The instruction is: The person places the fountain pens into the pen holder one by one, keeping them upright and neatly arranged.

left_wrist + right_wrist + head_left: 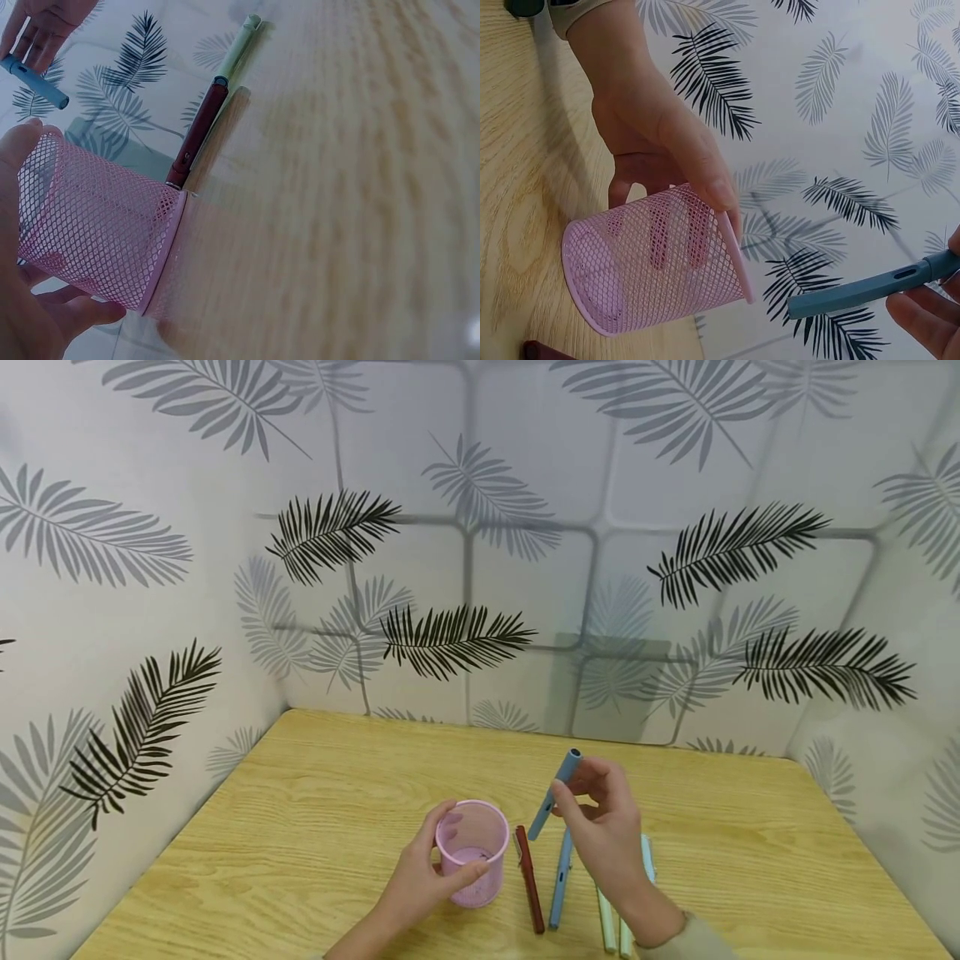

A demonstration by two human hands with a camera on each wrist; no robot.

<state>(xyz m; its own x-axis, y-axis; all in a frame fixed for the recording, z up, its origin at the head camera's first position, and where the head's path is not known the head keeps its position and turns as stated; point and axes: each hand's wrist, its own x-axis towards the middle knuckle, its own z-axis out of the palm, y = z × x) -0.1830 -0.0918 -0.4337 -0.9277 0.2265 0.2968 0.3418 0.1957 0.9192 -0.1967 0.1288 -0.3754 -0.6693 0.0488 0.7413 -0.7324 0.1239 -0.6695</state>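
My left hand (pixel 416 877) grips a pink mesh pen cup (pixel 474 896) around its side, thumb at the front and fingers behind. The cup's mouth faces up, and its base meets the tabletop in the left wrist view. Just right of the cup, my right hand (pixel 606 831) pinches a blue pen (pixel 847 295) between thumb and fingers. That pen slants above the table, its lower end toward the cup. A dark red pen (pixel 529 883) and a second blue pen (pixel 561 885) lie side by side below it.
Two pale green pens (pixel 606 920) lie farther right, partly covered by my right wrist. The wooden table (pixel 315 810) ends at a leaf-patterned wall covering (pixel 510 585) at the back and sides. A dark green object (pixel 525 7) peeks in at the right wrist view's top corner.
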